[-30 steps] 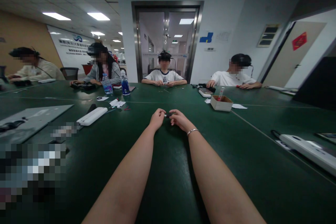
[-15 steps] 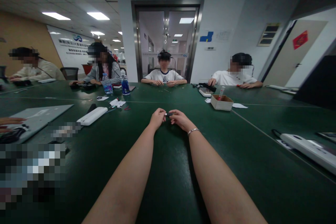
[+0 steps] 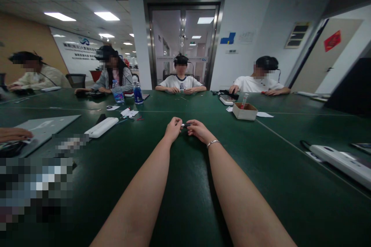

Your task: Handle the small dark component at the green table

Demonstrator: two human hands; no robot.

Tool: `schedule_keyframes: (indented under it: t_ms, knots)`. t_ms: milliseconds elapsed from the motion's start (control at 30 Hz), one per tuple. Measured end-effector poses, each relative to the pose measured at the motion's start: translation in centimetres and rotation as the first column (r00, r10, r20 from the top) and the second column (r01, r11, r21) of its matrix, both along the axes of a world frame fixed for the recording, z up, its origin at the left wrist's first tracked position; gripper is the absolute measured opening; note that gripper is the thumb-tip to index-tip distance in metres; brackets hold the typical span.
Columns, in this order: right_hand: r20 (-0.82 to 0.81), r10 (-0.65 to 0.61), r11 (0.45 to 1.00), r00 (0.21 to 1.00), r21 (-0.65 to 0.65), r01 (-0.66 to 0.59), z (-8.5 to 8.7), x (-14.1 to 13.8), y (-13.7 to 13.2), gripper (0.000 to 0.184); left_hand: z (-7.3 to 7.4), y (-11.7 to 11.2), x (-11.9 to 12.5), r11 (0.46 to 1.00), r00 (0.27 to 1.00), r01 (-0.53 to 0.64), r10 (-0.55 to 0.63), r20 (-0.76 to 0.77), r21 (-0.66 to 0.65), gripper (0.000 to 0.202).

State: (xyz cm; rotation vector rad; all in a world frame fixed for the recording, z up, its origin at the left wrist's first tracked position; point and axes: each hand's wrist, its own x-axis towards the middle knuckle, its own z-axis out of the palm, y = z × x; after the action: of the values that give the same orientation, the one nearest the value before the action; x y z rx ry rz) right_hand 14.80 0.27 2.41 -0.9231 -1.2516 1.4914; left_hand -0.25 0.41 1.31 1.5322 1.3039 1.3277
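Note:
Over the green table (image 3: 185,185), a small slim object (image 3: 186,125), silver at its left end and black at its right, spans the gap between my hands. It is too small to name its kind. My left hand (image 3: 173,130) pinches the silver end between thumb and fingertips. Around the black end close the fingers of my right hand (image 3: 200,131), which has a silver bracelet (image 3: 213,143) at its wrist. Fingers cover both ends of the object.
Left of my hands lie a white power strip (image 3: 102,127), paper scraps (image 3: 129,112) and two bottles (image 3: 138,92). A cardboard box (image 3: 245,112) stands at right, beyond another power strip (image 3: 342,164). Several people sit around; one person's hand (image 3: 16,134) rests at far left.
My hands hold nearly the same pose, and slightly more of the object's silver end shows. At far left, the other person's hand has shifted to the right. The view has tilted slightly.

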Motion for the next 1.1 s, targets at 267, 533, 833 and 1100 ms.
schedule_keyframes:
  t_ms: [267,533,833,1100]
  knots:
    - [-0.007,0.001,1.0,1.0,0.013,-0.001,0.0,0.1,0.0,0.024,-0.3,0.2,0.0,0.997,0.997,0.074,-0.074,-0.014,0.013,0.017]
    - [0.023,0.006,1.0,1.0,0.03,-0.007,-0.2,0.0,0.1,0.023,-0.3,0.1,0.0,0.998,0.998,0.063,-0.063,-0.012,0.024,0.015]
    - [0.411,-0.087,0.977,0.907,0.212,-0.002,-0.4,-1.2,0.2,0.025,-0.6,0.3,0.1,0.998,0.994,0.023,-0.016,-0.107,0.065,0.03]
    - [0.322,-0.011,0.988,0.947,0.148,-0.039,0.5,-1.9,-1.5,0.023,0.3,-1.3,0.3,0.997,0.984,0.081,-0.082,-0.159,-0.01,0.031]
